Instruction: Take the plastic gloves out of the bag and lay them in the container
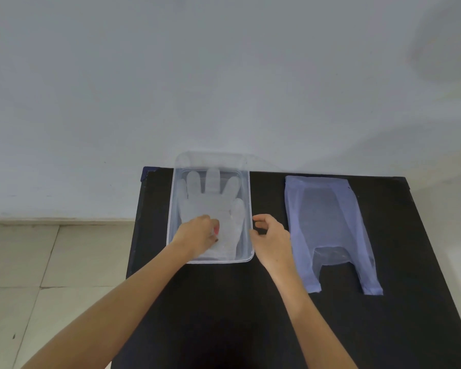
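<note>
A clear plastic container (248, 198) sits on the black table (250, 302), near its far left corner. Translucent plastic gloves (210, 201) lie flat inside it, fingers pointing away from me. My left hand (197, 235) rests inside the container on the cuff end of the gloves, fingers curled down onto the plastic. My right hand (270, 235) hovers just outside the container's right rim, fingers loosely curled and apart, holding nothing. A pale blue plastic bag (328, 225) lies flat to the right, handles toward me; a faint translucent layer shows inside it.
A pale wall rises right behind the table's far edge. Beige floor tiles (37, 262) lie to the left of the table. Bare black tabletop stretches between me and the container and bag.
</note>
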Demonstrator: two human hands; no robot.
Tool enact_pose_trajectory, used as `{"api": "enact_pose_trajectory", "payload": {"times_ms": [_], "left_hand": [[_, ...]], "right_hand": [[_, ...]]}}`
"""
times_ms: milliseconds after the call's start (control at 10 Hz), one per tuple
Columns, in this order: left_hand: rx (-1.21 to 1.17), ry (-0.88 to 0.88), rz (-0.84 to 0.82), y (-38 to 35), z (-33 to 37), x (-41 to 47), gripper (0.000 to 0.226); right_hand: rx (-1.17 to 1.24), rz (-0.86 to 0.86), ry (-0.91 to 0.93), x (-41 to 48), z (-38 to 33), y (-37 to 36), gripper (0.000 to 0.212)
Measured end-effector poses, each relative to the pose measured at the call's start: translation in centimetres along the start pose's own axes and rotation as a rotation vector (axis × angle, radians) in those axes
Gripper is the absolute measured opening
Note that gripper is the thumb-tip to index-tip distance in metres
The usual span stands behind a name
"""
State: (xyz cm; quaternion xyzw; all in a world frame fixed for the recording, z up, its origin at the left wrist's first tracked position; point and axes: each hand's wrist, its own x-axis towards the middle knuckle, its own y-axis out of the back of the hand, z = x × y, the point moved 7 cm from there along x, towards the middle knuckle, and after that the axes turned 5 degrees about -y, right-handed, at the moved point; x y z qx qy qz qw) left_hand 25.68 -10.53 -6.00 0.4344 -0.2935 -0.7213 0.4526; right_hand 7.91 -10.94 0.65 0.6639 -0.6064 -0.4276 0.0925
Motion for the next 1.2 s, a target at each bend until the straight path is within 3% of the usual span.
{"api": "enact_pose_trajectory", "payload": {"times_ms": [100, 400, 500, 700, 800, 900, 1200], "left_hand": [[-0.001, 0.007, -0.111, -0.9, -0.2, 0.3, 0.015], [-0.148, 0.05, -0.119, -0.8, -0.4, 0.5, 0.022], [-0.17, 0.071, -0.234, -1.7, -0.6, 0.3, 0.019], [-0.224, 0.116, -0.235, -0.9, -0.7, 0.4, 0.021], [-0.227, 0.095, -0.37, -1.0, -0.5, -0.2, 0.025], [-0.307, 0.094, -0.287, 1.1, -0.3, -0.7, 0.028], [-0.432, 0.126, 0.365, 7.3, 1.3, -4.4, 0.02]], "right_hand": [[0.014, -0.031, -0.015, -0.2, 0.2, -0.4, 0.036], [0.018, -0.032, -0.03, -0.1, 0.4, -0.7, 0.037], [0.021, -0.023, -0.028, 0.0, 0.6, -0.9, 0.037], [0.037, -0.032, -0.015, 0.1, 0.7, -0.9, 0.035], [0.035, -0.041, -0.021, 0.0, 0.7, -0.9, 0.035], [0.042, -0.056, 0.005, 0.0, 0.6, -0.8, 0.036], [0.1, -0.009, 0.08, -2.2, 0.5, 0.9, 0.041]]}}
